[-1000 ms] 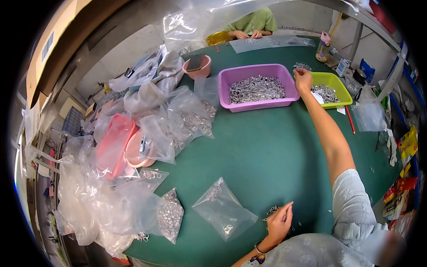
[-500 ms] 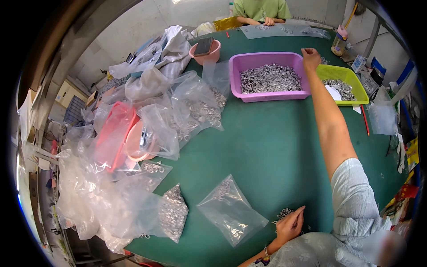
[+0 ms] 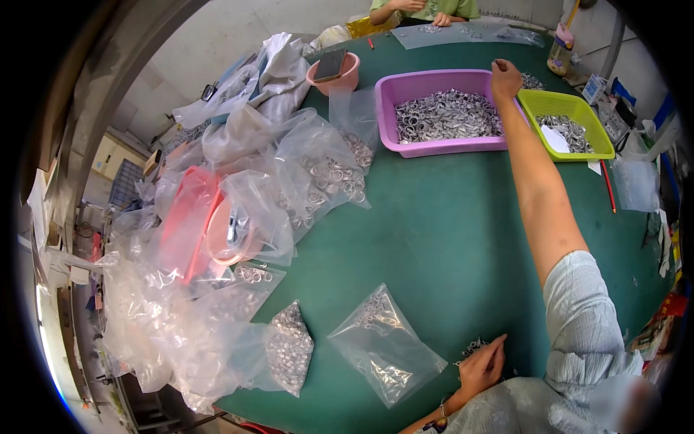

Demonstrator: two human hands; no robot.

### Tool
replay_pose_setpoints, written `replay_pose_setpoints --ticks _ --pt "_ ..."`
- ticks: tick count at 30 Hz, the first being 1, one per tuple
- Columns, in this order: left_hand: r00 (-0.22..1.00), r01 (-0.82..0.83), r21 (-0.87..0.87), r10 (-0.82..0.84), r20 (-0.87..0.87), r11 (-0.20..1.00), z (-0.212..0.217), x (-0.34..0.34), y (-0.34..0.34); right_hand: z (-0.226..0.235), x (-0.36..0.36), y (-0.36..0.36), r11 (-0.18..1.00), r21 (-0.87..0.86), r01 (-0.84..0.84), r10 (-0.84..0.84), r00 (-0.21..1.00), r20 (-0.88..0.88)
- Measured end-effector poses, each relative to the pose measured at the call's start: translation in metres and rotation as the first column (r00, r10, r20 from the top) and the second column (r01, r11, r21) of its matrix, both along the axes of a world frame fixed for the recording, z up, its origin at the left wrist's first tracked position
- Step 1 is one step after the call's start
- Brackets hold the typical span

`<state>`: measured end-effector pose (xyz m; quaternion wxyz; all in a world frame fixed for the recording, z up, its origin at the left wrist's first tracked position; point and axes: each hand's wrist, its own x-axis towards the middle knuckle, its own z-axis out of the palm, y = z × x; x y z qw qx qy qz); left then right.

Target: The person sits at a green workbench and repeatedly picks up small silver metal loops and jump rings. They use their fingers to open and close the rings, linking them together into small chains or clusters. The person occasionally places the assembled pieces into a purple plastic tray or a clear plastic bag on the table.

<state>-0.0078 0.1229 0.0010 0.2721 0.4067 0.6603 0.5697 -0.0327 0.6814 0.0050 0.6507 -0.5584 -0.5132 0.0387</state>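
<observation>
My left hand [image 3: 482,367] rests low on the green table, fingers stretched out and apart, beside a small pile of metal rings [image 3: 471,349]. It partly covers that pile. My right arm reaches far forward. The right hand [image 3: 506,78] is closed in a pinch above the right rim of a purple basin [image 3: 441,149]; what the fingertips hold is too small to make out. Many silvery metal rings [image 3: 448,116] fill the basin. Left of my left hand lies a clear plastic bag [image 3: 387,343] with a few rings inside. A fuller bag of small metal parts [image 3: 290,351] sits farther left.
A yellow-green basket [image 3: 571,106] of metal parts and a red pen [image 3: 609,186] lie to the right. Clear bags [image 3: 181,325] heap up at the left around a pink tray [image 3: 189,224]. A phone lies on a pink bowl [image 3: 336,83]. Across the table sits another person [image 3: 426,10].
The view has shifted slightly. My right hand stays pinched near the basin's right rim, and my left hand stays by the pile. One hand of the person opposite has lifted.
</observation>
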Motion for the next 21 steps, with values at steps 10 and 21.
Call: replay_pose_setpoints --ticks 10,21 --pt "1.0 0.013 0.001 -0.013 -0.009 1.0 -0.003 -0.001 0.001 -0.001 -0.001 0.014 0.993 -0.121 0.0 0.007 0.998 0.063" --pt "1.0 0.004 0.009 -0.004 0.017 1.0 -0.002 -0.002 0.003 -0.008 -0.009 0.024 0.985 -0.166 0.043 -0.021 0.991 0.13"
